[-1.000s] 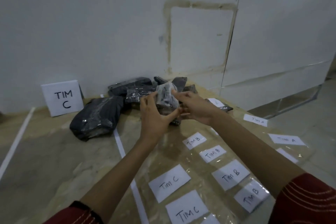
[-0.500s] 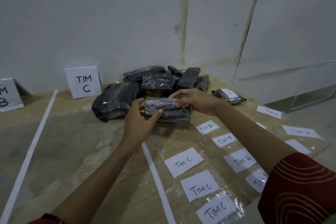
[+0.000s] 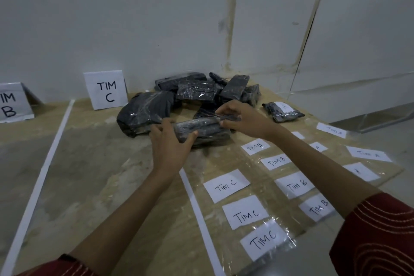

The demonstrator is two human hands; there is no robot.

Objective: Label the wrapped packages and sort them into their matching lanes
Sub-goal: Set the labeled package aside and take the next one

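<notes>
The left hand point(image 3: 170, 141) is curled round the near-left end of a package point(image 3: 201, 127), thumb on its front face and fingers behind. The right hand point(image 3: 242, 119) grips the far-right end, its fingertips pinching the film along the top edge. The package lies between them, low over the floor or resting on it; I cannot tell which. Its long axis runs from hand to hand, rising a little toward the right one. It is a dark, brick-like bundle in glossy, wrinkled clear film. No label shows on it, so labelling looks like the step in hand.

That move turns on the paper slips point(image 3: 226, 185), which lie nearer the body than the hands and off to their right. The right hand is the closer one, and the left could steady the package. The slips are white rectangles hand-marked TIM C, TIM B and TIM A, set in columns on a shiny clear sheet point(image 3: 289, 251).

Just beyond the hands sits a pile point(image 3: 197, 91) of similar film-wrapped bundles, with a big soft dark bag point(image 3: 145, 110) to its left. Right of the right hand, apart, lies a labelled package point(image 3: 282, 111). Beyond the left hand a TIM C sign point(image 3: 105, 89) stands by the wall. A white tape line point(image 3: 197, 208) runs from below the hands toward the body.
</notes>
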